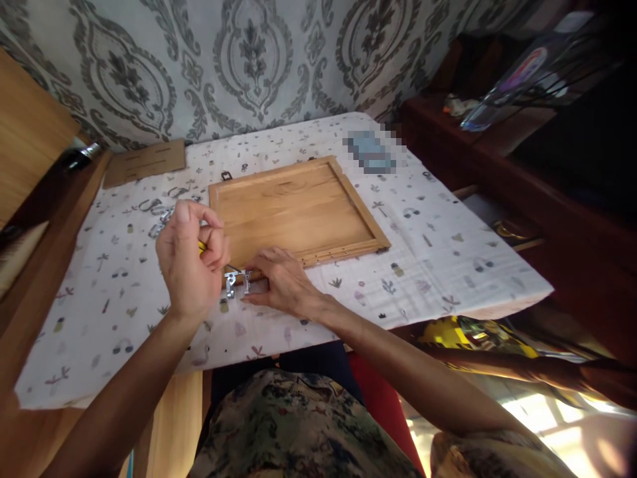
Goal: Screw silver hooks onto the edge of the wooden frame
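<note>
A framed wooden panel [288, 212], like a cabinet door, lies flat on the patterned cloth. At its near left corner sits a silver metal hinge [230, 281]. My right hand [284, 279] steadies the hinge, with the thumb and fingers closed around its right side. Above the same corner, my left hand [192, 262] is curled around a screwdriver [202, 246]. Only a bit of the yellow handle and a dark shaft angled down to the hinge show; the tip's exact contact is too small to make out.
More metal hardware [162, 222] lies behind my left hand. A flat cardboard piece [146, 162] rests at the back left, and a blurred bluish item [371, 153] at the back right. The cloth-covered table [438, 272] ends near my body. A clear bottle [502, 89] stands to the right.
</note>
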The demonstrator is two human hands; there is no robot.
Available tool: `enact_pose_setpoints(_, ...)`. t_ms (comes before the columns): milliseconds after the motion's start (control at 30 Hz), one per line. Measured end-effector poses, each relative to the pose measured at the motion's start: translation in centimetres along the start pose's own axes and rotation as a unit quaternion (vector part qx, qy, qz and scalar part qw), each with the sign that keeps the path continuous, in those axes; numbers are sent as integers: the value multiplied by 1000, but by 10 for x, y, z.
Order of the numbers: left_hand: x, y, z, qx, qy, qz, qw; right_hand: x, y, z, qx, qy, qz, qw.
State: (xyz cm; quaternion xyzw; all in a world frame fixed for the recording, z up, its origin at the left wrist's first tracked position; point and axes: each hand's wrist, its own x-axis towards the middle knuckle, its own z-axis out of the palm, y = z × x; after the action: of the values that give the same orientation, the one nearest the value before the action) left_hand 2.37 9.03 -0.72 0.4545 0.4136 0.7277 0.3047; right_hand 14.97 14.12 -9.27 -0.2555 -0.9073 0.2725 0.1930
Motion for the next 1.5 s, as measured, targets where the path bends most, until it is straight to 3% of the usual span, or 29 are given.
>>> enact_pose_setpoints(133,1,-1,4,5,22,-7,1000,-1,1,0,3,3,-4,1000)
enact_pose_setpoints(467,3,-9,5,-13,6,-17,1000,1,0,0,0,-7,0,1000)
enact_pose_setpoints(600,13,-9,-7,-34,-112,-56,992,1,0,1,2,-2,0,1000)
enact_pose_setpoints(700,25,-10,-19,-64,-230,-118,964,1,0,1,6,-1,2,1000)
enact_pose_setpoints(767,32,-11,-25,-69,-266,-136,952,1,0,1,9,-2,4,1000)
enact_pose_setpoints(867,33,-12,-26,-52,-237,-121,963,2,0,0,11,-4,1,1000)
enact_pose_setpoints(1000,18,-13,-13,-19,-76,-77,994,2,0,-1,9,-7,-1,1000)
enact_pose_setpoints(1100,9,-15,-3,-31,-10,-37,999,1,0,-1,9,-8,-1,1000)
enact_pose_setpoints(1167,9,-15,-2,-37,-28,-22,999,1,0,-1,10,-6,-1,1000)
enact_pose_setpoints(1333,24,-12,-12,-53,-229,-123,964,2,-2,-1,10,-8,6,1000)
enact_pose_setpoints(1400,26,-12,-13,-48,-215,-115,969,2,-2,-2,12,-8,4,1000)
enact_pose_setpoints(1500,19,-14,-7,-9,-101,-69,992,2,-2,-3,16,-14,4,1000)
